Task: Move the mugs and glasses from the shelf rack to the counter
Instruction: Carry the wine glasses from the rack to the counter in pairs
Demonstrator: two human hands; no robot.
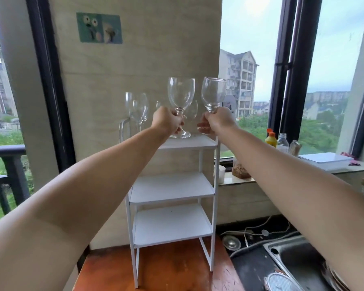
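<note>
While both arms reach to the top tier of a white shelf rack [172, 189] on a wooden worktop [166, 276], the left hand [166, 121] and right hand [218, 120] each grip a stemmed glass, left glass [181, 95] and right glass [214, 94], fingers wrapped round the stems, bowls above the fists.

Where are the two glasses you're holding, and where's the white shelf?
Left-hand glass [181, 92], head view, on its bowl.
Right-hand glass [214, 93], head view, on its bowl.
White shelf rack [172, 190], head view, on a bare middle shelf.
</note>
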